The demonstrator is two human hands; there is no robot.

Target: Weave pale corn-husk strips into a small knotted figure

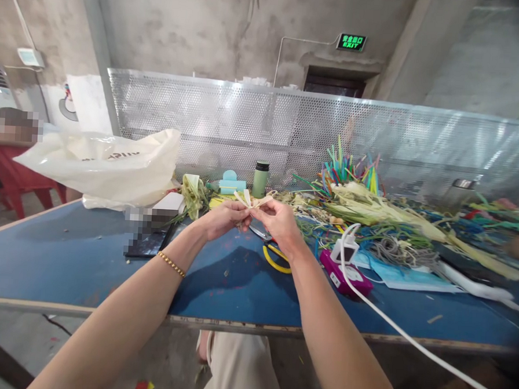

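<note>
My left hand [224,220] and my right hand [280,223] meet above the blue table, fingertips almost touching. Between them they pinch pale, narrow strips that look like corn husk [247,199], with loose ends sticking up and out to the sides. Both hands are closed on these strips; their lower part is hidden by the fingers. Just below my right hand lie scissors with a yellow handle [275,267], partly covered by the hand and wrist.
A magenta power strip [343,275] with a white charger and cable [392,323] lies right. Behind are husks [384,210], colourful stems [352,167] and a green flask [261,180]. Left are a dark phone or tablet [146,244] and a white plastic bag [108,169].
</note>
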